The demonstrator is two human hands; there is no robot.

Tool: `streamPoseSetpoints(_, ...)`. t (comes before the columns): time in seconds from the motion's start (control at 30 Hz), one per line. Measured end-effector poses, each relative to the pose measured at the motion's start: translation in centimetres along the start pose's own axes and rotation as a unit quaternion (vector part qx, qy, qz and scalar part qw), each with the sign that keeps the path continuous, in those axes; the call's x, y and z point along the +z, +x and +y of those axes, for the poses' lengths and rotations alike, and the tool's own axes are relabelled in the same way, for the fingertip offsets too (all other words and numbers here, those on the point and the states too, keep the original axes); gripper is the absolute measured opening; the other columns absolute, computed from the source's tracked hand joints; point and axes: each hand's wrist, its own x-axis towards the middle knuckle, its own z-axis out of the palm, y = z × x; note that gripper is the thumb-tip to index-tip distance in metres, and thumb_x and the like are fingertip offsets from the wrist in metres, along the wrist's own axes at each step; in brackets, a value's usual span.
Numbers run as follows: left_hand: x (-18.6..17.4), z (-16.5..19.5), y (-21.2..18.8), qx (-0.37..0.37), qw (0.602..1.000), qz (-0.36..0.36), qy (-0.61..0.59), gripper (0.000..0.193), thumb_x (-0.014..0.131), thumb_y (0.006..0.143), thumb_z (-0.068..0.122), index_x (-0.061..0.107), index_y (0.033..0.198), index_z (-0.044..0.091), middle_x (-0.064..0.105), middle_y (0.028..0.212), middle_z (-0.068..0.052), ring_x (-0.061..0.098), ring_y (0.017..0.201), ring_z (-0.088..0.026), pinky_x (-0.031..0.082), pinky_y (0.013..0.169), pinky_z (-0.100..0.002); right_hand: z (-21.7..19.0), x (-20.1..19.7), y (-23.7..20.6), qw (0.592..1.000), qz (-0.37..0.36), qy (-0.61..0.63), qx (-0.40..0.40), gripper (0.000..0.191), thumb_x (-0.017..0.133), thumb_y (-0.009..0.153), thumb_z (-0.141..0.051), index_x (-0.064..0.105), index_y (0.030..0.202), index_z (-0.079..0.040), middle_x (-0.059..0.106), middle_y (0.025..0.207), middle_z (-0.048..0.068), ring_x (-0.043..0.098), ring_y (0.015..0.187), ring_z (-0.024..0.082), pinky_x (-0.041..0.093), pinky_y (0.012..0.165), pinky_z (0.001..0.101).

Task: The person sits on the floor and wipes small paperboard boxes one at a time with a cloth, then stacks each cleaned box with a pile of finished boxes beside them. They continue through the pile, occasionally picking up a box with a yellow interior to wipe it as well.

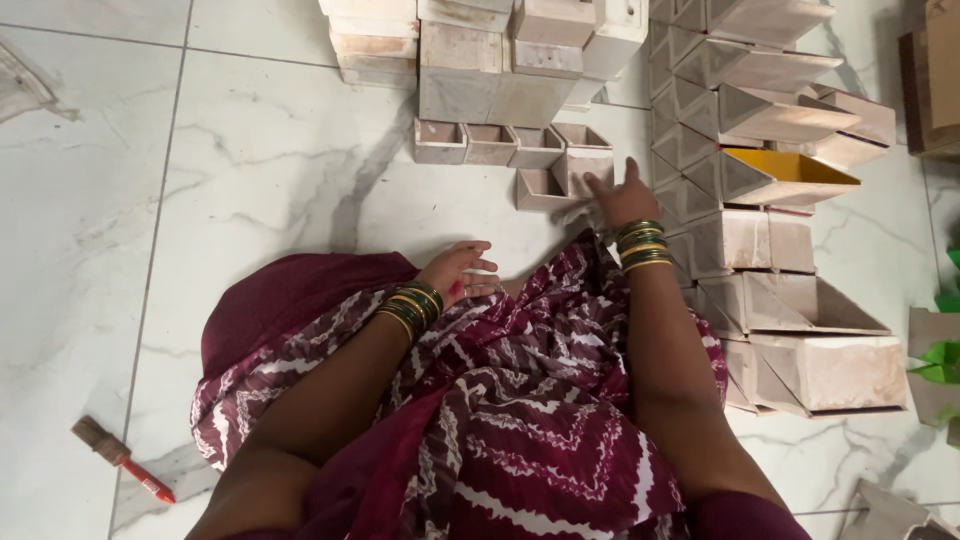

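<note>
Right hand (620,195) reaches far, fingers spread open, fingertips touching a small open wooden box (565,175) on the marble floor (280,150), gripping nothing. Left hand (458,270) rests loosely open on the maroon patterned cloth (520,400), empty. Paintbrush (120,458) lies near left.

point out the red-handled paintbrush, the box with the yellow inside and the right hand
red-handled paintbrush (122,459), head view, on the handle just behind the bristles
open box with the yellow inside (788,167), head view, on its yellow inner face
right hand (622,197), head view, on the back of the hand
</note>
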Motion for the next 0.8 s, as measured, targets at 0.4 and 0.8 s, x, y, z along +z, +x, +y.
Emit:
streamPoseSetpoints(0.4,0.3,0.0,-0.3,0.001,1.000,0.004,0.017,0.045,0.052,0.102,0.025,0.047,0.142,0.006,0.059,0.124,-0.021,0.065,0.112,-0.036,0.059,0.095,-0.048,2.1,0.6,-0.9,0.999,-0.030,-0.032,-0.017,0.048,0.071,0.085,-0.039,0.069,0.127,-0.014,0.071,0.116,0.022,0.067,0.108,0.040,0.053,0.095,0.0484)
streamPoseSetpoints(0.8,0.1,0.1,0.2,-0.005,1.000,0.007,0.015,0.045,0.052,0.102,0.026,0.046,0.142,0.007,0.058,0.125,-0.022,0.065,0.114,-0.037,0.059,0.095,-0.048,-0.2,-3.1,2.6,0.992,-0.027,-0.105,-0.059,0.073,0.065,0.086,-0.021,0.042,0.156,-0.023,0.064,0.134,0.019,0.062,0.121,0.039,0.050,0.101,0.0517)
